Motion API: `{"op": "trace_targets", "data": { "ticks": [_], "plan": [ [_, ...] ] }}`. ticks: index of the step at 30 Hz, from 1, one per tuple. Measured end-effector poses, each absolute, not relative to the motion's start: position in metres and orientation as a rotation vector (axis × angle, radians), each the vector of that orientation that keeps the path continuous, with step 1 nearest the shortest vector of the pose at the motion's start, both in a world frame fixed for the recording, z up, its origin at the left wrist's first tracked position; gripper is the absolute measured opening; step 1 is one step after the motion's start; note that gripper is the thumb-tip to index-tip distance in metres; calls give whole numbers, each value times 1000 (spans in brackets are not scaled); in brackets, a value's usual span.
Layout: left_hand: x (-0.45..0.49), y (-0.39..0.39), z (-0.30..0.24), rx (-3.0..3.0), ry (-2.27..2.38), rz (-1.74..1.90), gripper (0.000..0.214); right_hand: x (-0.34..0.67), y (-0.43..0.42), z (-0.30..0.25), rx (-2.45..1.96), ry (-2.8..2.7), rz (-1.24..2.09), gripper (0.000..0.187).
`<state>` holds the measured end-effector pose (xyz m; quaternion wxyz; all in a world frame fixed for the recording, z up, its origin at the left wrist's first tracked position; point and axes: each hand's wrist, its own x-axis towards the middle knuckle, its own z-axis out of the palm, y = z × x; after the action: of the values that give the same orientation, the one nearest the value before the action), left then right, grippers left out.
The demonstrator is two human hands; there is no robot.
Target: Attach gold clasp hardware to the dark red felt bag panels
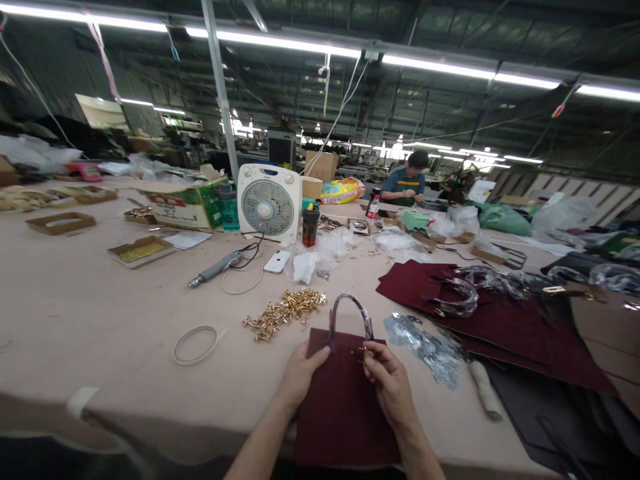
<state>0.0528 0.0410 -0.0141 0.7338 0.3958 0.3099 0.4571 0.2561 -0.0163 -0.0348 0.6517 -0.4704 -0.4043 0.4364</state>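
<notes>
One maroon fabric panel (345,413) with an arched, plastic-wrapped handle (350,298) lies at six o'clock — left hand (303,373) gripping its ten-o'clock edge, right hand (390,375) pinching a small gold metal fitting (368,353) by the handle. Loose gold metal fasteners (287,312) lie at the panel's eleven o'clock, silver-grey metal plates (425,347) at two.
</notes>
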Motion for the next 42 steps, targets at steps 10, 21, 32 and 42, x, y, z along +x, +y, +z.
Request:
{"op": "trace_targets", "data": {
  "ticks": [10, 21, 32, 42],
  "plan": [
    [52, 46, -20, 963, 737, 1014, 50, 258, -15, -39, -1077, -967, 1014, 33],
    [53, 44, -18, 1095, 875, 1161, 55, 255, -14, -34, -1117, -995, 1010, 35],
    [54, 29, -15, 2255, 1047, 1243, 34, 250, -20, -16, -1226, -1126, 1109, 40],
    [60, 26, -23, 2371, 895, 984, 28, 252, -24, -10, -1175, -1260, 1142, 29]
  ]
}}
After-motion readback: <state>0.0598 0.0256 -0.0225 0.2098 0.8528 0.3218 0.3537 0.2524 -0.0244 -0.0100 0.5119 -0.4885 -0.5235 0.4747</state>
